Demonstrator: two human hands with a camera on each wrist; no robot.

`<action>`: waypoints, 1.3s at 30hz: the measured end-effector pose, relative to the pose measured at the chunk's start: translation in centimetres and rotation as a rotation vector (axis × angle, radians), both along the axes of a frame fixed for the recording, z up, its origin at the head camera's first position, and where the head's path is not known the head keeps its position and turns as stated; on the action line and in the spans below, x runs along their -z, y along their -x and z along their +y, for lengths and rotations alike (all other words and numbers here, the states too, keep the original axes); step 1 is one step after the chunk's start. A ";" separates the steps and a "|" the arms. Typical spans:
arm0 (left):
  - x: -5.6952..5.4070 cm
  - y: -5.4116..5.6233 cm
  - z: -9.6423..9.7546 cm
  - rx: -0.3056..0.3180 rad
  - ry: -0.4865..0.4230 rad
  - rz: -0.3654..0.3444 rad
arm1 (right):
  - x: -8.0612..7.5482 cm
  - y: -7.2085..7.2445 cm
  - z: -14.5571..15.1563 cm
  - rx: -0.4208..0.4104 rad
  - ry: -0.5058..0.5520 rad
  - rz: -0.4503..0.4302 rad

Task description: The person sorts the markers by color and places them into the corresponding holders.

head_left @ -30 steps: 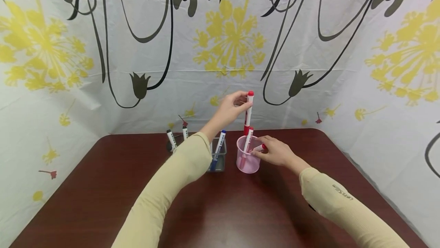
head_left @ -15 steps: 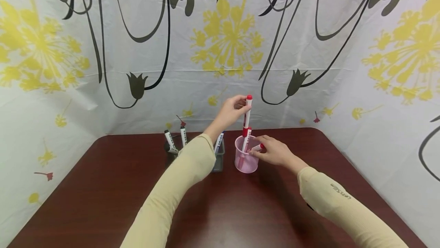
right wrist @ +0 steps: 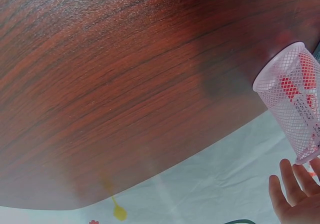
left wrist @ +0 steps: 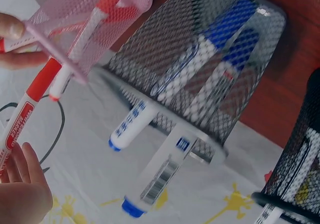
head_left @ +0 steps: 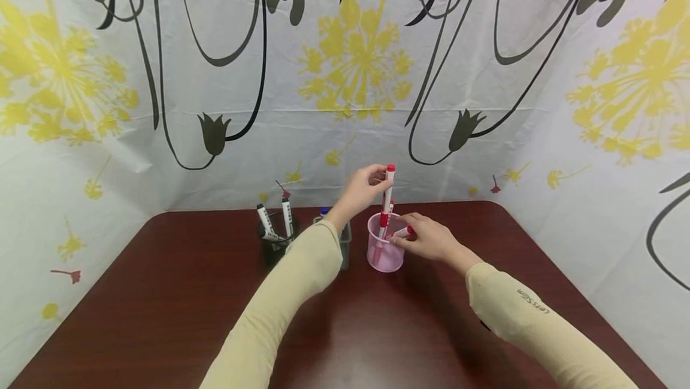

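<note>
Head cam: my left hand [head_left: 362,187] pinches the red marker [head_left: 386,206] near its top cap; marker stands approx. upright, lower end inside the pink mesh cup [head_left: 384,251]. My right hand [head_left: 428,238] rests at the cup rim, fingers curled on a second red-capped marker [head_left: 403,232] lying across the rim.

Left wrist cam adds what head cam hides behind my sleeve: grey mesh holder [left wrist: 210,79] w/ two blue markers [left wrist: 197,79] poking out, and the edge of the black mesh holder [left wrist: 295,184]. Pink cup seen from below, red marker [left wrist: 37,96] entering at the rim.

Right wrist cam: mostly bare wood table [right wrist: 115,84], pink cup [right wrist: 292,111] w/ red markers inside, my fingertips [right wrist: 295,184] at the rim. Grip not visible here.

Head cam only: two black-capped markers [head_left: 274,219] in the black holder, floral backdrop [head_left: 356,59].
</note>
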State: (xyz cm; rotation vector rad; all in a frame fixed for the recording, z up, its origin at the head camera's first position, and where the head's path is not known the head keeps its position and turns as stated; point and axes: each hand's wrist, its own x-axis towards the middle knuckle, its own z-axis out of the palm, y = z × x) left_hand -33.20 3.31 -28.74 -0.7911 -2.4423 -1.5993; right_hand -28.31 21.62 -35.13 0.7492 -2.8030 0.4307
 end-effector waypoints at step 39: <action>3.0 -3.3 -1.7 0.048 -0.008 0.060 | 0.2 0.0 0.1 0.011 -0.014 0.020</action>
